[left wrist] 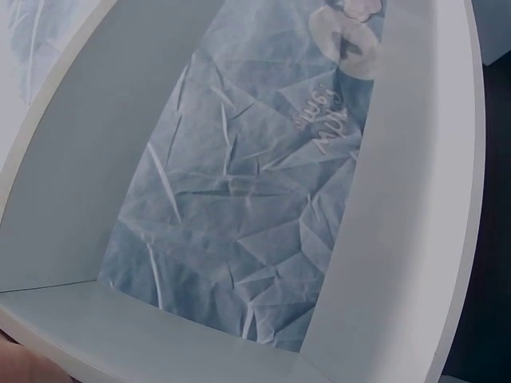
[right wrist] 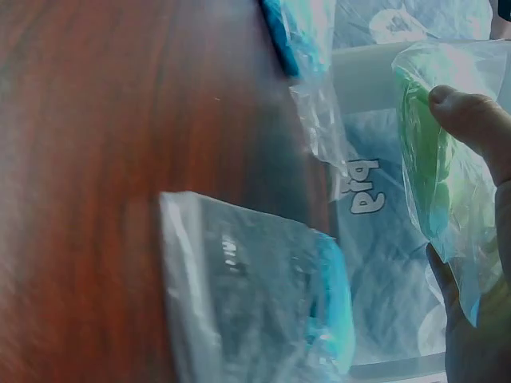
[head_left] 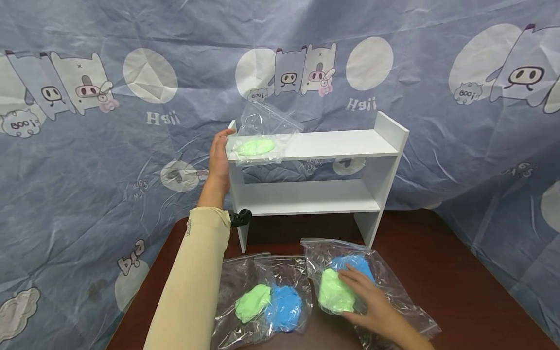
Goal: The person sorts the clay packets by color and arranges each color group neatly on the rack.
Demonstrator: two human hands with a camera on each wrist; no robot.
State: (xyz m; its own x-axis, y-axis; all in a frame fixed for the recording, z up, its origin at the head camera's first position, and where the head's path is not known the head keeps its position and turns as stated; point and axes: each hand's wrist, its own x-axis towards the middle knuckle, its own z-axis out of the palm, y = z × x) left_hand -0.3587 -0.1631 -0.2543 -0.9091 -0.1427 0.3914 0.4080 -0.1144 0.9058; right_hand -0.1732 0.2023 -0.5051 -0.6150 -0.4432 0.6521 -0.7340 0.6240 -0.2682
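My left hand [head_left: 219, 163] grips the upper left side panel of a white two-tier shelf [head_left: 315, 199]. Beside it, a clear zip bag with a light green lump [head_left: 256, 147] lies on the top tier, overhanging the front edge. My right hand [head_left: 372, 306] holds another zip bag with a green lump [head_left: 334, 294], thumb on one face and fingers on the other, as the right wrist view shows. Behind that bag is a zip bag with a blue lump [head_left: 353, 265]. The left wrist view shows the shelf's boards [left wrist: 407, 191] and a sliver of hand.
More zip bags, with a green lump [head_left: 253, 303] and a blue lump [head_left: 284, 308], lie on the dark red-brown table [head_left: 455, 272], right of my left forearm. A blue patterned cloth [head_left: 175, 97] hangs behind the shelf and at both sides.
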